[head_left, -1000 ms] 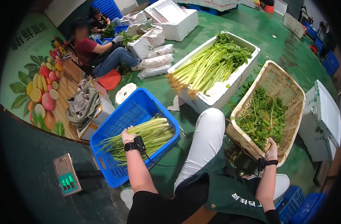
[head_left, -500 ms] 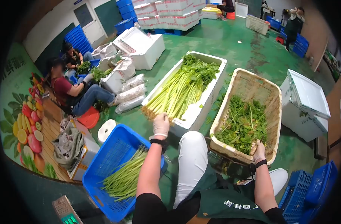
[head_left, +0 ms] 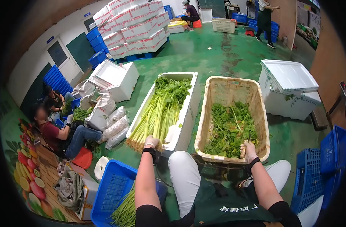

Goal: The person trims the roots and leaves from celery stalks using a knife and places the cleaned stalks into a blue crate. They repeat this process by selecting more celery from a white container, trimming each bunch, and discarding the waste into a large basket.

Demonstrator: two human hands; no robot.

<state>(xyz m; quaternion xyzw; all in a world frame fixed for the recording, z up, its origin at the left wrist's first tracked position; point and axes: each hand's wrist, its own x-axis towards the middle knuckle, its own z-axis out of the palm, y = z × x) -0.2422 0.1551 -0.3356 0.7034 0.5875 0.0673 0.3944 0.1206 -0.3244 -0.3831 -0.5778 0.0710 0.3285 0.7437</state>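
My left hand [head_left: 151,142], in a pale glove, is closed on stalks at the root end of the celery [head_left: 159,109]. This leafy bunch lies lengthwise in a long white foam box [head_left: 195,94], its brown roots poking out at the near end. My right hand [head_left: 250,151] is closed at the near right corner of a dirty cream plastic crate [head_left: 263,125]. Its fingers are curled around something small, partly hidden, that I cannot make out. Loose green leaves and trimmings [head_left: 231,128] cover the crate's bottom.
A blue basket [head_left: 110,181] of trimmed green stalks [head_left: 125,208] stands left of my legs. Blue crates [head_left: 309,181] and a lidded foam box [head_left: 290,94] are on the right. Two people sit at left among foam boxes [head_left: 121,79]; stacked cartons [head_left: 133,30] stand behind.
The view has turned and tilted upward, so the basket sits lower in the picture. My left hand stays at the celery's root end, and my right hand stays at the crate's near corner.
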